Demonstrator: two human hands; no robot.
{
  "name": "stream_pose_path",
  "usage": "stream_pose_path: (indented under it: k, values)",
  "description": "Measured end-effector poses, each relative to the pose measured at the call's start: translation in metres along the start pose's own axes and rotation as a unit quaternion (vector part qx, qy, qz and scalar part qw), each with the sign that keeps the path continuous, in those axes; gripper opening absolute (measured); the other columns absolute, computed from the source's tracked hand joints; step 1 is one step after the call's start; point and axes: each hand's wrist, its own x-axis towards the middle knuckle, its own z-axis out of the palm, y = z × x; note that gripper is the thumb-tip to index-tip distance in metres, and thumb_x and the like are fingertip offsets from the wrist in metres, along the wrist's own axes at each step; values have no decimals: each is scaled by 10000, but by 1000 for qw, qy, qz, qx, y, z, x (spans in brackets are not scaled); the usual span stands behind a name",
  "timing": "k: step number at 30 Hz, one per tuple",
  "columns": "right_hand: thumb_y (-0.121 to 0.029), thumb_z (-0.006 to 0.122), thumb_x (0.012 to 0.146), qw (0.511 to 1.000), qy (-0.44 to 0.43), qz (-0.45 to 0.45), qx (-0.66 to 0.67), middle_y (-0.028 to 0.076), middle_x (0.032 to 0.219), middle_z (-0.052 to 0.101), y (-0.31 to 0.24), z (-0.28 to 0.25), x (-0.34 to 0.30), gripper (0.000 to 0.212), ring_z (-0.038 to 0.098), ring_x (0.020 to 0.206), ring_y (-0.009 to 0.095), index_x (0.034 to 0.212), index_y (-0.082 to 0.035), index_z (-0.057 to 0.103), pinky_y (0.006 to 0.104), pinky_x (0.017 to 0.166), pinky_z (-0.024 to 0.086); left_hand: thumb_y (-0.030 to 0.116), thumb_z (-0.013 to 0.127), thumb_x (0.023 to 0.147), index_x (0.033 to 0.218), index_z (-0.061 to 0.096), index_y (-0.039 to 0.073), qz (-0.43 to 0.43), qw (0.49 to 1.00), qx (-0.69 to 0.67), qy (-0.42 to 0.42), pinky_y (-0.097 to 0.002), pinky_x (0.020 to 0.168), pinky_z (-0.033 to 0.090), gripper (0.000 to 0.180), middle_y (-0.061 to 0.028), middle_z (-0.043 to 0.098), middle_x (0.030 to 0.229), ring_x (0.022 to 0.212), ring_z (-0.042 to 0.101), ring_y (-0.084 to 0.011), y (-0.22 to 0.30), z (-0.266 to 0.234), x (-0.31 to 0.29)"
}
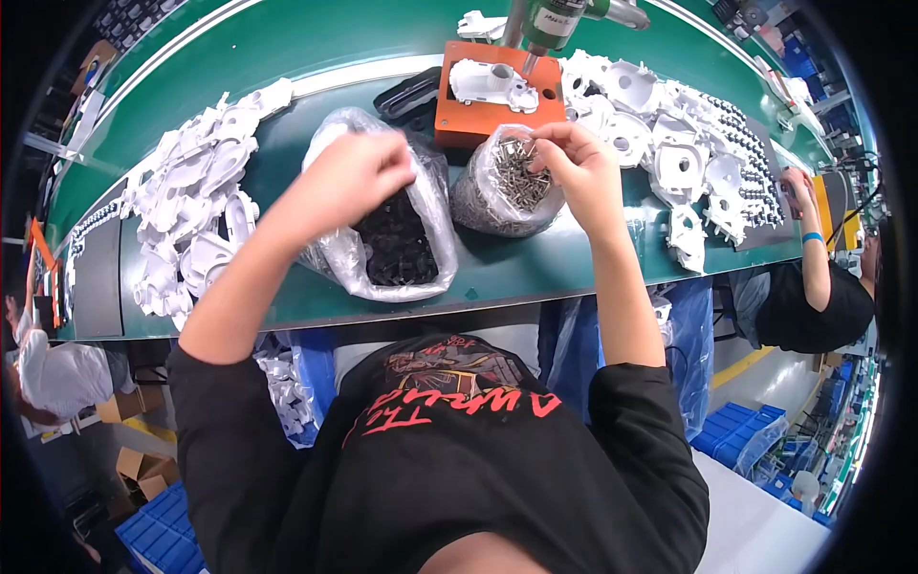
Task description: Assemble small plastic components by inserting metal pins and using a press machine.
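My left hand is slightly blurred, its fingers curled together over the rim of a clear plastic bag. Small black parts fill that bag. My right hand reaches over a second plastic bag, filled with thin silver screws or pins. Thumb and forefinger are pinched at the edge of this pile; whatever is between them is too small to make out. Behind the bags, a white plastic housing lies on an orange fixture block, beneath the tip of a green and silver powered tool.
White housings are heaped at left and right. Rows of small dark parts lie beyond the right heap. A black tray sits beside the block. A co-worker's arm is at far right; another person is at far left.
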Motion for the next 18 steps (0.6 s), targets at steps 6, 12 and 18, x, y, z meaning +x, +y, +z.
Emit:
stream_pose_path:
  k: [6,12,18]
  values:
    - [-37,583,835,994,37,-17,104,56,807,627,1,-14,13,118,546,654,84,929,32,604,214,637,434,220,625,799,832,667,15,94,984,-138,60,-277,579,441,212,-65,627,736,614,546,-130,-24,-20,136]
    - [-51,603,828,992,94,-28,83,49,826,637,9,-32,35,126,549,718,83,930,24,606,206,676,424,271,692,717,844,690,110,-28,990,-55,-125,-269,531,403,205,-12,543,645,570,495,-124,-23,8,217]
    - [-81,637,811,993,114,-22,-5,67,857,652,26,-38,62,171,580,790,85,939,29,612,205,706,432,288,695,685,778,654,117,-14,991,7,-133,-283,469,320,199,8,480,588,507,414,-117,-22,25,236]
